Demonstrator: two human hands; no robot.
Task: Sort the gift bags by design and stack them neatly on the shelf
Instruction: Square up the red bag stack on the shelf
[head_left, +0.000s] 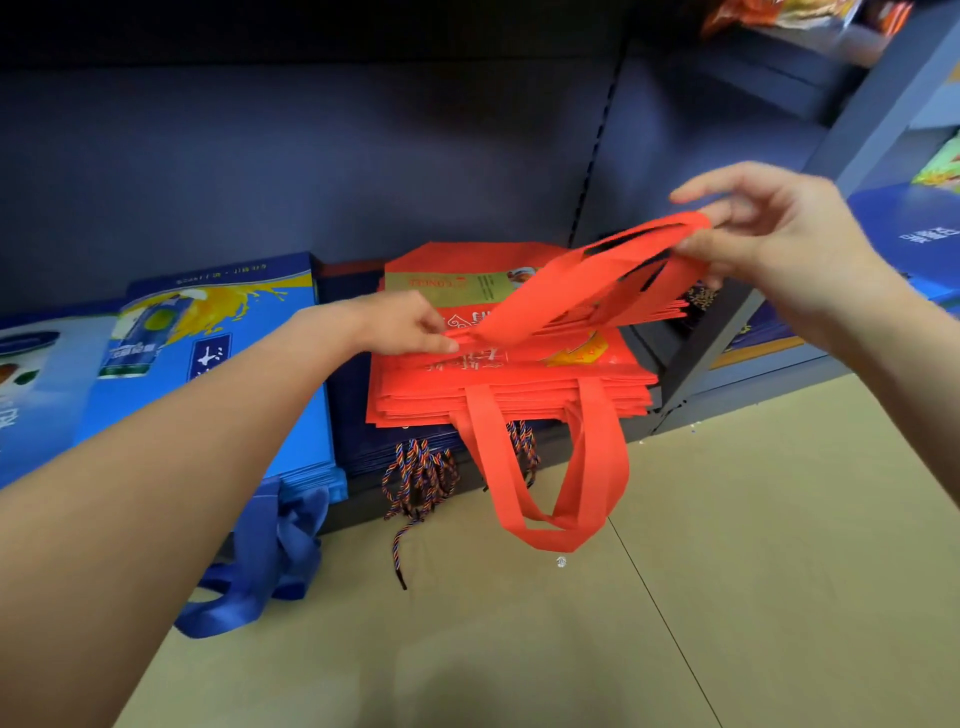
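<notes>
Reaching forward from the bottom left, a bare forearm crosses a wide stretch of tan floor (675, 597), smooth and marked by one thin dark seam. This open floor fills the near half of the view, with loose bag handles spilling onto it at the shelf's front edge.

Nearest of these are blue straps (260, 561), flat woven ribbon, lying crumpled on the floor below a stack of glossy blue bags (218, 364) printed with a yellow splash. Beside them hang twisted cords (421, 473), multicoloured rope, from a pile of dark navy bags (353, 415) lying flat.

On top of the navy pile sits a stack of red bags (509, 384), matte non-woven fabric, edges roughly squared. One pair of wide red loops (550, 467) droops over the front edge toward the floor.

The left hand (400, 325) rests on the top of the red stack at its left side, thumb and fingers pinching the fabric edge there. The right hand (769, 244) is raised above and to the right of the stack, well apart from the left, its fingertips pinching the red handles (597, 275) of the top bag and pulling them up taut on a slant.

Right of the stack, a dark metal upright (711, 338) marks the shelf's (644, 421) end. Behind everything rises a flat dark back panel (311, 166), with a slotted strip running down it. More blue packaging (914, 234) sits far right, blurred.
</notes>
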